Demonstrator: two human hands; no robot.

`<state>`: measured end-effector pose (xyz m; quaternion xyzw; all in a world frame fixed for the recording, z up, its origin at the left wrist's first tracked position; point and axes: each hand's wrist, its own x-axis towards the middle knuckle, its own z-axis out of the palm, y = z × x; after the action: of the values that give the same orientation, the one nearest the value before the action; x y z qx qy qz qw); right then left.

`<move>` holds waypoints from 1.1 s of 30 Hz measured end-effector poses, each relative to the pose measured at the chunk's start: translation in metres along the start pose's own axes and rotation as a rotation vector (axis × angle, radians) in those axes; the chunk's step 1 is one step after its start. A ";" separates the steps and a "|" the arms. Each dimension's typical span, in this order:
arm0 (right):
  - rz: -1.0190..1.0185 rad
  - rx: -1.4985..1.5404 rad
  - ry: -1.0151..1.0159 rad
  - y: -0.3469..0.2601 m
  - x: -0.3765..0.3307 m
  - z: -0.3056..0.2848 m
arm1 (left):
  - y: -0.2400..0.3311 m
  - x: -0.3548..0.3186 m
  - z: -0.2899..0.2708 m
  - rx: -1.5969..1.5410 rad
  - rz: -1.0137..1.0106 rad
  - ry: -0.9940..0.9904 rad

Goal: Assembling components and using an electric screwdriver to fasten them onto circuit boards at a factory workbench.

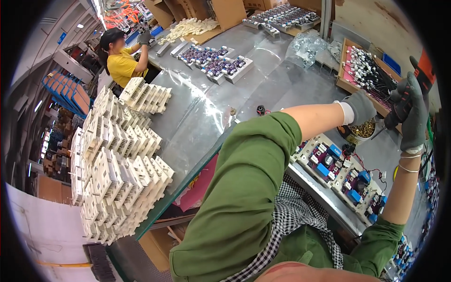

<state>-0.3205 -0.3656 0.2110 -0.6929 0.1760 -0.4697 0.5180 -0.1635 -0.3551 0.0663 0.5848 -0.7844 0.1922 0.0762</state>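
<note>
My left hand [361, 107], in a grey glove, is curled beside a round tub of small brass-coloured screws [362, 129]; its fingertips are hidden. In my right hand [414, 117], also gloved, is an orange and black power screwdriver [425, 70], its thin bit slanting down beside the screw tub. Nearer me, on the bench, cream plastic housings [345, 184] lie in a row, carrying purple circuit boards with blue components and red and black wires.
Cream finned plastic housings [127, 174] stand in tall stacks at the left. Further back are metal-based circuit boards [213, 63], a box of white connectors with black cables [371, 70], a clear plastic bag [307, 49] and open cartons [228, 14]. A co-worker in yellow [123, 66] works across the bench.
</note>
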 end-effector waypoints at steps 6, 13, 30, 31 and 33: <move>-0.003 0.018 -0.003 -0.006 -0.001 0.029 | 0.003 0.003 -0.017 0.036 0.033 -0.071; 0.127 0.157 -0.059 -0.018 0.008 0.048 | -0.043 -0.031 -0.060 0.006 -0.163 -0.164; -0.228 0.390 -0.326 -0.042 -0.018 0.212 | 0.001 -0.264 -0.091 -1.433 -1.020 0.868; -0.221 0.389 -0.336 -0.041 -0.019 0.215 | 0.000 -0.266 -0.092 -1.453 -1.075 0.846; -0.205 0.387 -0.351 -0.038 -0.022 0.220 | -0.004 -0.272 -0.090 -1.445 -1.063 0.857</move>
<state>-0.1575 -0.2127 0.2296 -0.6660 -0.0807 -0.4174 0.6130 -0.0866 -0.0795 0.0556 0.5545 -0.2552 -0.1959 0.7675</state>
